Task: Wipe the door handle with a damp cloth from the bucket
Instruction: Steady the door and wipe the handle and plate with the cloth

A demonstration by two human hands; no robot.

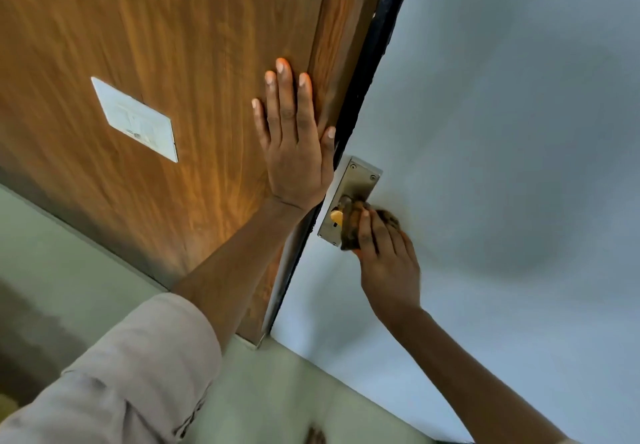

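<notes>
So your left hand is lying flat on the wooden door, fingers spread wide and holding nothing, with the thumb sitting right along the door's edge next to the black seal strip. Your right hand is reaching up to the door handle on the pale blue-grey face of the door, and its fingers are curling around a brown cloth, pressing it against the handle so most of the lever is getting covered. The handle is sitting on a brushed metal backplate with two screws at the top, just beside your left wrist. You're also getting a yellowish bit peeking out next to the cloth; can't tell what that is. A white label is sticking on the wood side, well apart from both hands, and your left sleeve is looking rolled.
</notes>
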